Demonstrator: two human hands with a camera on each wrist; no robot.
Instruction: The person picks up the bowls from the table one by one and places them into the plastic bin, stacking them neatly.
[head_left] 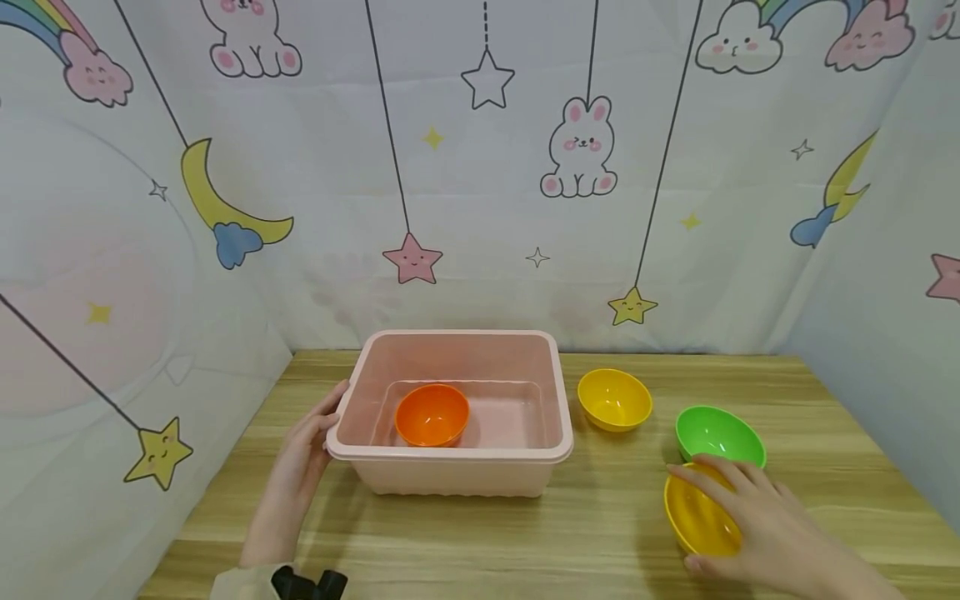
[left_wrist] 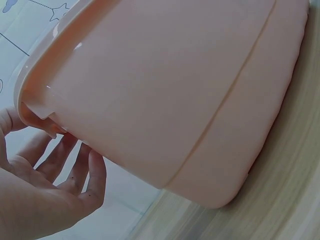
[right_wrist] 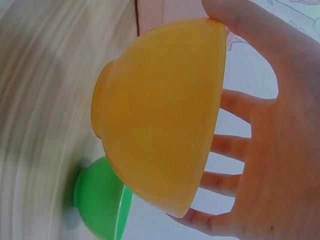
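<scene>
Yellow bowl [head_left: 696, 515], in front of green bowl [head_left: 720, 435], toward the right edge of the table [head_left: 600, 542]: rim gripped by my right hand [head_left: 772, 527]. My left hand [head_left: 297, 460] holds the left rim of the bin [head_left: 450, 478].

Head view forward-down, wrist views close, tub [head_left: 450, 477] seemingly shared

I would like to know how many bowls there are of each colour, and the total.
Orange: 1, the orange bowl inside the pink tub
Yellow: 2, the held yellow bowl and the other yellow bowl
Green: 1, the green bowl
Total: 4 bowls
</scene>
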